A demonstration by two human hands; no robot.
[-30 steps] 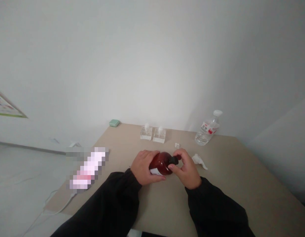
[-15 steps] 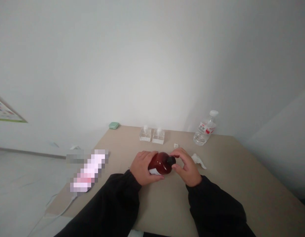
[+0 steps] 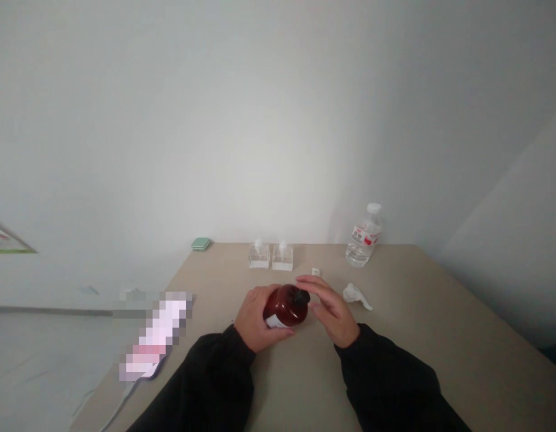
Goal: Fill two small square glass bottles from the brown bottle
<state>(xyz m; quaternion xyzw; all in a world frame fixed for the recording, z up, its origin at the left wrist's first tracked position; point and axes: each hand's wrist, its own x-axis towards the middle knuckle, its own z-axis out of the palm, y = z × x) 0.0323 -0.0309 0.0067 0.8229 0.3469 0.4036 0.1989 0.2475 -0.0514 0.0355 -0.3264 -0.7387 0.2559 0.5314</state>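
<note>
A dark red-brown bottle (image 3: 284, 307) with a white label lies tilted in my left hand (image 3: 256, 319), whose fingers and thumb are wrapped round its body. Its black cap (image 3: 301, 297) points to the right. My right hand (image 3: 332, 309) is at the cap, with the fingers apart and curved over it; the thumb is close to the cap's right side. Whether the fingertips touch the cap is hard to tell. Behind the hands, two small clear square bottles (image 3: 259, 257) with white tops stand side by side.
On the beige table (image 3: 300, 384) are a clear water bottle (image 3: 364, 237), a crumpled tissue (image 3: 356, 296), a small white scrap (image 3: 316, 272) and a green case (image 3: 201, 243). A blurred phone (image 3: 157, 336) with a cable lies at the left edge. A wall rises behind.
The fingers of my right hand have spread from their hold round the cap. The camera view has shifted a little; my left hand still holds the bottle.
</note>
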